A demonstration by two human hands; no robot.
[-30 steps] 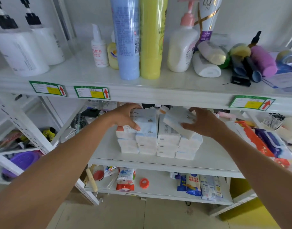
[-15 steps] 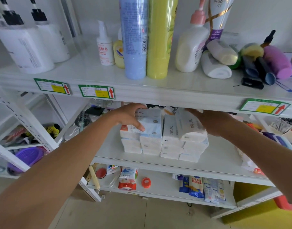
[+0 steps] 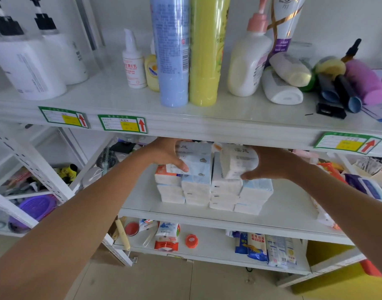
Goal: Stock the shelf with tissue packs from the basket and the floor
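Shelf: left hand, right hand grip white (one bluish) packs.

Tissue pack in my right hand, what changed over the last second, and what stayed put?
The right hand turned the white tissue pack from lying tilted across the stacks to standing on edge, and now grips it. The left hand still holds the light-blue pack atop the left stacks; the stacks stayed put.

Bright, even, diffuse light; source outside frame. Soft sheen on the top shelf surface, centre right. Shade beneath it falls on the tissue packs at centre. Wide-angle bending at frame edges; lower left slightly soft.
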